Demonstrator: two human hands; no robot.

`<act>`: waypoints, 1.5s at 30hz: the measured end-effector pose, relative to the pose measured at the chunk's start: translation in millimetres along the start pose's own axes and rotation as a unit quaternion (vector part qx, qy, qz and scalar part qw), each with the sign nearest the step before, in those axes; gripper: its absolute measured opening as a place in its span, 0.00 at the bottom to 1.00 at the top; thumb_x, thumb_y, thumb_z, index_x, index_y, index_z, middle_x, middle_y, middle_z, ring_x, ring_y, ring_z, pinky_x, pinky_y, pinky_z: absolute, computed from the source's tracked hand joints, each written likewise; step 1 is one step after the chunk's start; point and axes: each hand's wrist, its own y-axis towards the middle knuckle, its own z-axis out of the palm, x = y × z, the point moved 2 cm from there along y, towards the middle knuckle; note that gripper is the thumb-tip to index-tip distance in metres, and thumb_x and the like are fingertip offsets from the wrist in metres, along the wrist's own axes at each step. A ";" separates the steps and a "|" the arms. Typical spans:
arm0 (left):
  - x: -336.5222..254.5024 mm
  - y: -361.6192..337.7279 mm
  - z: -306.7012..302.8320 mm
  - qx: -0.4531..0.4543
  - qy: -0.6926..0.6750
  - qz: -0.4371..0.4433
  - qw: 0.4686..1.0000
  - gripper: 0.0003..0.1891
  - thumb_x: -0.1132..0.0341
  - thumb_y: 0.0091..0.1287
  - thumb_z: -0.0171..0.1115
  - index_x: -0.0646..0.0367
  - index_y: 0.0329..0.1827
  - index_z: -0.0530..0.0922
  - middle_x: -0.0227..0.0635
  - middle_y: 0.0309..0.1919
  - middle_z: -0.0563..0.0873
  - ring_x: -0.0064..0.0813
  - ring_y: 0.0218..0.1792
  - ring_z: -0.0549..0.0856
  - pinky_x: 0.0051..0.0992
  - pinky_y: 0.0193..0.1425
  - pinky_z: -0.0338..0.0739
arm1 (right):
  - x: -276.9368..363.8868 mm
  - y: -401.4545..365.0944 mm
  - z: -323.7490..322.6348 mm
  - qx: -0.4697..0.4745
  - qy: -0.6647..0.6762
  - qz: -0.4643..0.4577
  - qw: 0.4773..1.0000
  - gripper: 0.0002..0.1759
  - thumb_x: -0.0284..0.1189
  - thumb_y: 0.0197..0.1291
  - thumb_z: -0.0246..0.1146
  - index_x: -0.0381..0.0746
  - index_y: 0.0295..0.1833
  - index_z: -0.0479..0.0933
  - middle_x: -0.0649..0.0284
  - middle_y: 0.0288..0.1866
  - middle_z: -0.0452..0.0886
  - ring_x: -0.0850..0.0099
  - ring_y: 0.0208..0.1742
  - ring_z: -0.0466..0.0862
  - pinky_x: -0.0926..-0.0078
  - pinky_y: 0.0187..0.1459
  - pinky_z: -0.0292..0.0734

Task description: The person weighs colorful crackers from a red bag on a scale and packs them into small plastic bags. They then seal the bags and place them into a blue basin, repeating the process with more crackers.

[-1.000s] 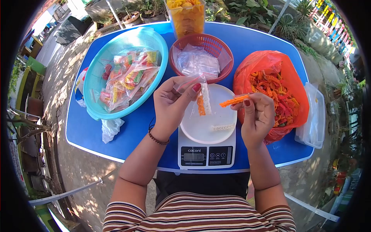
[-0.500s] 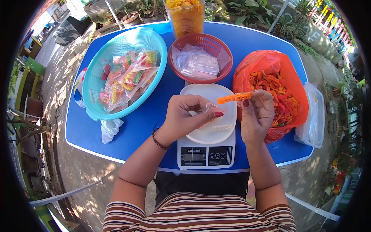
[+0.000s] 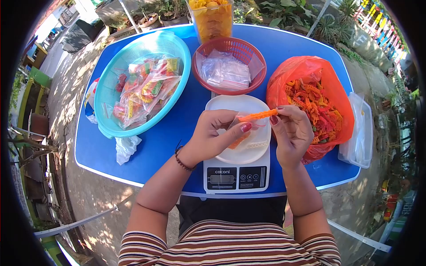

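My left hand [image 3: 212,135] grips a small clear plastic bag [image 3: 242,128] over the white plate [image 3: 230,106] on the kitchen scale [image 3: 235,177]. An orange snack stick lies inside the bag under my thumb. My right hand [image 3: 290,131] pinches another orange spiral snack stick [image 3: 258,116] and holds its tip at the bag's mouth. A white spiral stick [image 3: 258,144] lies on the plate beside my hands. The orange plastic bag [image 3: 306,73] of mixed spiral snacks sits just right of my right hand.
A teal basket [image 3: 144,48] of filled snack packets stands at the left on the blue table [image 3: 164,133]. A red basket [image 3: 230,46] of empty clear bags and a tub of yellow chips [image 3: 212,20] stand behind the scale. A clear lidded box [image 3: 359,133] is at the right edge.
My left hand lowered the bag from upright down onto the plate. My right hand carried the orange stick leftward to the bag's opening.
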 end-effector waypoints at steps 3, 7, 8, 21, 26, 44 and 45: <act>-0.7 1.4 1.3 -0.009 -0.019 0.005 1.000 0.18 0.61 0.82 0.54 0.69 0.53 0.87 0.40 0.39 0.92 0.18 0.34 0.88 0.18 0.39 0.81 | 0.8 2.8 -2.6 0.008 0.000 0.003 1.000 0.11 0.11 0.64 0.65 0.28 0.51 0.78 0.54 0.50 0.81 0.73 0.49 0.82 0.77 0.54 0.79; 4.4 -1.8 -1.5 -0.020 0.037 -0.030 0.999 0.19 0.62 0.83 0.52 0.68 0.53 0.87 0.36 0.36 0.92 0.15 0.32 0.86 0.18 0.36 0.80 | -0.8 0.1 2.0 0.054 -0.028 -0.003 0.998 0.10 0.10 0.62 0.66 0.27 0.49 0.80 0.55 0.48 0.82 0.73 0.47 0.82 0.78 0.49 0.79; 4.1 -2.3 -1.4 -0.020 0.057 -0.026 0.998 0.19 0.62 0.83 0.52 0.68 0.54 0.87 0.35 0.35 0.91 0.14 0.31 0.85 0.17 0.36 0.79 | -0.9 -1.4 5.4 0.059 -0.040 -0.010 0.997 0.11 0.11 0.60 0.67 0.28 0.48 0.81 0.55 0.47 0.82 0.72 0.46 0.82 0.77 0.47 0.79; 3.6 0.5 -1.7 -0.078 0.042 -0.019 0.996 0.18 0.61 0.83 0.54 0.66 0.55 0.87 0.28 0.28 0.87 0.09 0.29 0.79 0.15 0.33 0.75 | 5.2 0.3 13.9 0.161 -0.214 -0.050 0.962 0.15 0.25 0.55 0.70 0.37 0.49 0.84 0.56 0.52 0.79 0.63 0.49 0.77 0.67 0.50 0.71; 0.8 0.7 -7.9 -0.139 0.058 -0.025 0.988 0.18 0.60 0.83 0.55 0.66 0.55 0.87 0.29 0.32 0.89 0.09 0.33 0.81 0.15 0.37 0.76 | 11.5 5.9 6.5 0.238 -0.225 0.064 0.943 0.23 0.26 0.50 0.71 0.35 0.53 0.76 0.54 0.52 0.77 0.60 0.51 0.76 0.64 0.52 0.73; 12.9 6.3 -17.7 -0.143 -0.140 -0.019 0.979 0.17 0.65 0.83 0.50 0.71 0.61 0.79 0.42 0.47 0.90 0.30 0.46 0.91 0.29 0.56 0.86 | 5.7 5.9 7.2 0.315 -0.297 0.035 0.901 0.14 0.18 0.52 0.68 0.37 0.46 0.79 0.57 0.38 0.79 0.58 0.43 0.78 0.62 0.51 0.76; 13.0 6.3 -16.4 -0.147 -0.120 -0.022 0.982 0.17 0.65 0.82 0.51 0.71 0.61 0.79 0.42 0.47 0.90 0.29 0.46 0.91 0.28 0.56 0.86 | 4.8 6.7 7.3 0.316 -0.322 0.020 0.892 0.15 0.17 0.53 0.66 0.36 0.48 0.80 0.57 0.39 0.79 0.57 0.44 0.79 0.61 0.51 0.76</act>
